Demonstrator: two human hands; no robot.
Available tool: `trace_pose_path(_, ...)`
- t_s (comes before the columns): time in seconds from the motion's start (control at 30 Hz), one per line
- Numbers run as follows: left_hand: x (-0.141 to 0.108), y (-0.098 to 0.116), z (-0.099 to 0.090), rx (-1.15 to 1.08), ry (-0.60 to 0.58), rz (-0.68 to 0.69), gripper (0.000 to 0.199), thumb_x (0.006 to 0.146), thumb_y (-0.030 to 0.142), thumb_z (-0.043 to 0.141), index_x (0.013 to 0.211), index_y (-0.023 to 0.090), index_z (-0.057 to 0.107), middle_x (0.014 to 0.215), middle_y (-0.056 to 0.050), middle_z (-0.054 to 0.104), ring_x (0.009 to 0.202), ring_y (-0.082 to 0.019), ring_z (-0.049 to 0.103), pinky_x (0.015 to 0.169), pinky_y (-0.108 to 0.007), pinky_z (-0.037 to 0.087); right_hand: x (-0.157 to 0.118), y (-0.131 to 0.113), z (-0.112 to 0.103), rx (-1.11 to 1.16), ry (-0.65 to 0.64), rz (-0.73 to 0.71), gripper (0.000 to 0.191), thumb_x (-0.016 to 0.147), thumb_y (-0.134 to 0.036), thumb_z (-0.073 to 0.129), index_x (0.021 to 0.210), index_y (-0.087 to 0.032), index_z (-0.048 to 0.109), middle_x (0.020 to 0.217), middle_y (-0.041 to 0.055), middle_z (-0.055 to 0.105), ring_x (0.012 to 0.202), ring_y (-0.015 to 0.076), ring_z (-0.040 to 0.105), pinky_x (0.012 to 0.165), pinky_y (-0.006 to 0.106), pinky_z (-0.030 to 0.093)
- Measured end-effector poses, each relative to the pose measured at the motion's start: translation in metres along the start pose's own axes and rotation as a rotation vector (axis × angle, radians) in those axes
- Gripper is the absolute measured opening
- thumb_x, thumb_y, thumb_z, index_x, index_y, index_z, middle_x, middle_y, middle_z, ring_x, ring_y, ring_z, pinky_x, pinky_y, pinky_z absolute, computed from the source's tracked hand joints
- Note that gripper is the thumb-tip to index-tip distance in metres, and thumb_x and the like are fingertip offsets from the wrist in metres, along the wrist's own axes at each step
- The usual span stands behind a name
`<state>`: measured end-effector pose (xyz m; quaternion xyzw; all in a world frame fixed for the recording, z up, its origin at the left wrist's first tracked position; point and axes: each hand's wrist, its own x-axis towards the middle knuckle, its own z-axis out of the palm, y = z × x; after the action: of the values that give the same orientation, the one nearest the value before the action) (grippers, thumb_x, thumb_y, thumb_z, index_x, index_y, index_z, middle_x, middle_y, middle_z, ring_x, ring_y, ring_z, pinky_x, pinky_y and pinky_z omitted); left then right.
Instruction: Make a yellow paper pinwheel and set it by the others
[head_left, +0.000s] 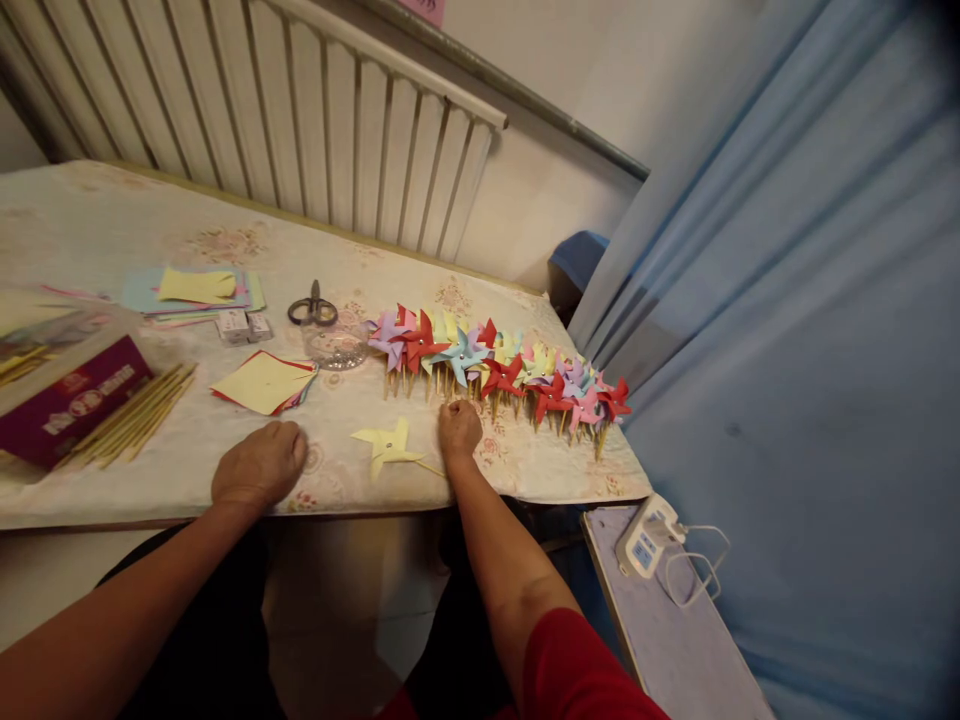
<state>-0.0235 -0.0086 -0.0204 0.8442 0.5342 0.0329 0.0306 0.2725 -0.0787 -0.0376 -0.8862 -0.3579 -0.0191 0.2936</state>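
Observation:
My left hand (260,463) rests on the table as a closed fist near its front edge, with nothing visible in it. My right hand (460,430), also a closed fist, lies just in front of the standing pinwheels. Between my hands a yellow paper pinwheel (388,446) lies flat, its thin stick pointing toward my right wrist. A dense group of red, blue, yellow, pink and purple pinwheels (502,376) stands upright on sticks beyond my right hand. Past my left hand is a stack of paper squares (264,383), yellow on top and red beneath.
Dark scissors (313,306) lie behind a clear dish of small shiny pieces (337,350). At left are a purple box (75,405), a bundle of sticks (135,418) and more coloured paper (196,286). A power strip (646,538) sits on the low bench beside a blue curtain (810,330).

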Motion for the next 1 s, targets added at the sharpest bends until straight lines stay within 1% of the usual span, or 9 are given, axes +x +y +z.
trace_pose_path(0.2, 0.001, -0.001, 0.001, -0.001, -0.024, 0.004, 0.052, 0.097, 0.041, 0.019, 0.096, 0.017, 0.064, 0.104, -0.016, 0.066, 0.096, -0.030, 0.064, 0.072, -0.039, 0.043, 0.005, -0.005, 0.006, -0.036, 0.032, 0.035, 0.022, 0.092, -0.035, 0.053, 0.092, -0.020, 0.068, 0.096, 0.0093, 0.071, 0.089, 0.0220, 0.065, 0.075, 0.030, 0.045)
trace_pose_path(0.4, 0.000, 0.000, -0.001, 0.005, -0.014, 0.024, 0.050, 0.098, 0.040, 0.018, 0.094, 0.017, 0.063, 0.101, -0.016, 0.066, 0.095, -0.030, 0.064, 0.072, -0.041, 0.042, 0.009, -0.009, 0.009, -0.052, 0.024, 0.027, 0.022, 0.090, -0.030, 0.051, 0.089, -0.020, 0.070, 0.096, 0.0105, 0.071, 0.091, 0.0232, 0.065, 0.077, 0.031, 0.045)
trace_pose_path(0.53, -0.002, 0.000, -0.002, -0.003, -0.007, 0.022, 0.051, 0.098, 0.040, 0.017, 0.094, 0.017, 0.063, 0.102, -0.015, 0.066, 0.095, -0.031, 0.064, 0.070, -0.041, 0.041, 0.011, -0.008, 0.011, -0.055, 0.038, 0.032, 0.023, 0.090, -0.026, 0.050, 0.086, -0.019, 0.071, 0.093, 0.0116, 0.071, 0.088, 0.0227, 0.065, 0.074, 0.031, 0.045)
trace_pose_path(0.7, -0.001, -0.001, -0.001, 0.011, 0.008, 0.027, 0.050, 0.098, 0.039, 0.018, 0.093, 0.017, 0.062, 0.100, -0.015, 0.066, 0.096, -0.030, 0.064, 0.072, -0.040, 0.041, 0.012, -0.006, 0.014, -0.043, 0.080, 0.041, 0.022, 0.089, -0.026, 0.051, 0.084, -0.019, 0.071, 0.091, 0.0097, 0.071, 0.084, 0.0214, 0.065, 0.072, 0.030, 0.045)
trace_pose_path(0.83, -0.001, -0.001, 0.000, 0.019, 0.007, 0.039, 0.049, 0.099, 0.038, 0.018, 0.093, 0.016, 0.061, 0.100, -0.014, 0.066, 0.094, -0.028, 0.064, 0.070, -0.038, 0.040, 0.013, -0.006, 0.016, -0.030, 0.109, 0.053, 0.020, 0.088, -0.023, 0.051, 0.082, -0.019, 0.070, 0.088, 0.0088, 0.071, 0.082, 0.0209, 0.065, 0.071, 0.029, 0.045)
trace_pose_path(1.0, -0.001, -0.002, 0.003, 0.030, 0.044, 0.025, 0.046, 0.099, 0.039, 0.021, 0.090, 0.017, 0.060, 0.097, -0.013, 0.067, 0.092, -0.027, 0.064, 0.069, -0.037, 0.038, 0.013, -0.005, 0.017, -0.006, 0.131, 0.056, 0.021, 0.088, -0.023, 0.051, 0.079, -0.019, 0.069, 0.085, 0.0088, 0.070, 0.079, 0.0210, 0.064, 0.069, 0.029, 0.044)
